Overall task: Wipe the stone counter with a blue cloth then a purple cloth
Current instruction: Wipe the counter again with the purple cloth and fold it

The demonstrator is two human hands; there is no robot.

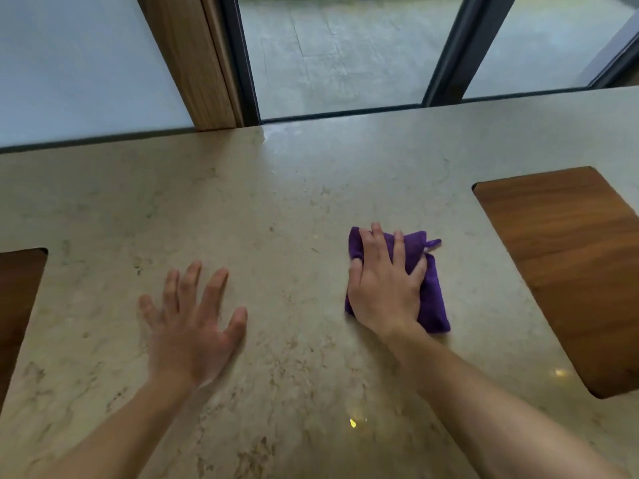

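A folded purple cloth (432, 299) lies on the beige stone counter (276, 209), right of centre. My right hand (383, 285) presses flat on top of it, fingers spread over the cloth and thumb curled at its left edge. A small loop sticks out at the cloth's far right corner. My left hand (193, 319) is over the bare counter to the left, fingers spread wide, holding nothing and slightly blurred. No blue cloth is in view.
A brown wooden panel (570, 271) is set into the counter at the right, and another wooden panel (17, 305) at the left edge. The counter's far edge meets a window with dark frames (446, 53) and a wooden post (193, 60).
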